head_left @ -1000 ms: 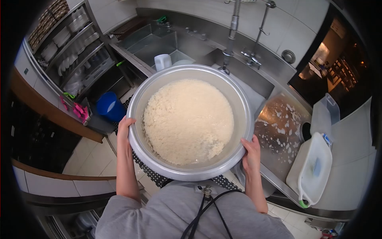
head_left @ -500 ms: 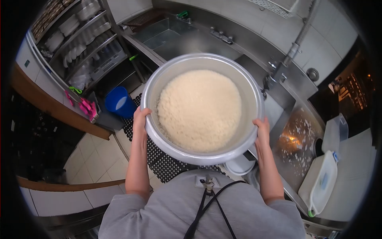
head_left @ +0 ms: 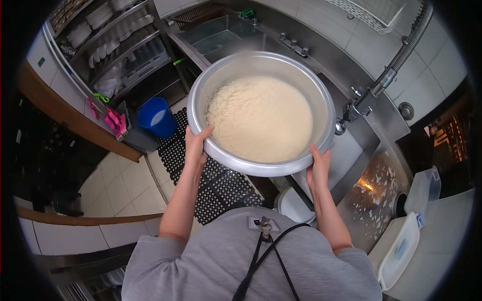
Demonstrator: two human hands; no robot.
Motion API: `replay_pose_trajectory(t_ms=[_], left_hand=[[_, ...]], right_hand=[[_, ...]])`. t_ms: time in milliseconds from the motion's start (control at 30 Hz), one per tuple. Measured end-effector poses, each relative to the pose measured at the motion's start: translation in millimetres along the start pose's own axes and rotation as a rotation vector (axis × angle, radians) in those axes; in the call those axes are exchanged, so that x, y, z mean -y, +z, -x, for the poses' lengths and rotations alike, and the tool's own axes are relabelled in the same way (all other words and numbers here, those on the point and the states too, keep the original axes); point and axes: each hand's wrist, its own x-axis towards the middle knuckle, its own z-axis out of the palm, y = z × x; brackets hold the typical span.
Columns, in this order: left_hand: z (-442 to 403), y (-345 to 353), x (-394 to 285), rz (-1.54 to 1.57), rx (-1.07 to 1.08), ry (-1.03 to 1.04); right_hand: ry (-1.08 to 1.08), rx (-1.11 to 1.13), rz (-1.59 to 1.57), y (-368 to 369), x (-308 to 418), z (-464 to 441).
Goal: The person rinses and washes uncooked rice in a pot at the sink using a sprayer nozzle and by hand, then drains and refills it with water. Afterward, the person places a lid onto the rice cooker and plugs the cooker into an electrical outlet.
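Observation:
A large round metal pot [head_left: 228,161] is held up in front of my chest, its mouth facing me. Pale grains that look like rice [head_left: 263,120] fill the lower part, heaped rougher toward the left side. My left hand [head_left: 197,143] grips the rim at the lower left, thumb over the edge. At the lower right, my right hand [head_left: 320,165] clasps the rim with its thumb on top. The fingers under the rim are partly hidden on both sides.
Behind the pot runs a steel sink counter [head_left: 218,37] with taps and a spray hose [head_left: 389,75]. Left stand a dish rack [head_left: 120,50] and a blue bucket [head_left: 156,118]. A black rubber mat [head_left: 201,195] covers the floor; plastic containers [head_left: 401,246] lie at right.
The pot has moved away from my body, up in the view and slightly right, and its rice slopes differently. My hands have slid or turned lower around the rim, still gripping it.

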Motion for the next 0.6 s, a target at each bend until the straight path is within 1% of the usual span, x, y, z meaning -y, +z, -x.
replay_pose_trajectory(t_ms=[33,100,167,233,300,333,400,433,500,533,600], left_hand=[[2.6,-1.7,3.8,-0.007,-0.02,0.006],[1.5,1.0,3.6,-0.008,-0.051,0.02],[-0.5,3.8,-2.3,-0.073,-0.061,-0.009],[-4.3,5.3,-0.5,-0.063,-0.079,0.002],[-3.7,9.7,-2.3,-0.117,-0.105,-0.017],[-5.8,10.9,-0.7,-0.13,-0.131,-0.014],[-6.5,13.8,-1.1,-0.142,-0.151,-0.002],[-7.2,15.9,-2.0,-0.156,-0.161,0.003],[-5.9,18.1,-1.5,-0.158,-0.177,0.012],[-4.9,17.3,-0.3,-0.162,-0.195,0.014],[-3.6,11.6,3.3,-0.142,-0.204,0.004]], right_hand=[[0.003,0.004,-0.001,-15.2,5.1,-5.1],[0.388,0.266,0.645,-64.0,28.1,-38.1],[-0.448,0.042,0.98,-113.5,33.0,-95.6],[-0.776,-0.222,1.021,-98.9,72.2,-131.2],[-0.993,-0.147,0.98,-72.0,91.7,-165.2],[-0.995,-0.136,0.974,-57.0,96.0,-176.2],[-0.7,0.05,0.658,-27.3,99.1,-189.8],[-0.705,0.052,0.652,-24.3,98.7,-200.2],[-0.576,0.139,0.459,-19.5,95.9,-214.9],[-0.718,0.066,0.522,-17.2,98.9,-222.0],[-0.726,0.046,0.463,3.7,129.1,-210.2]])
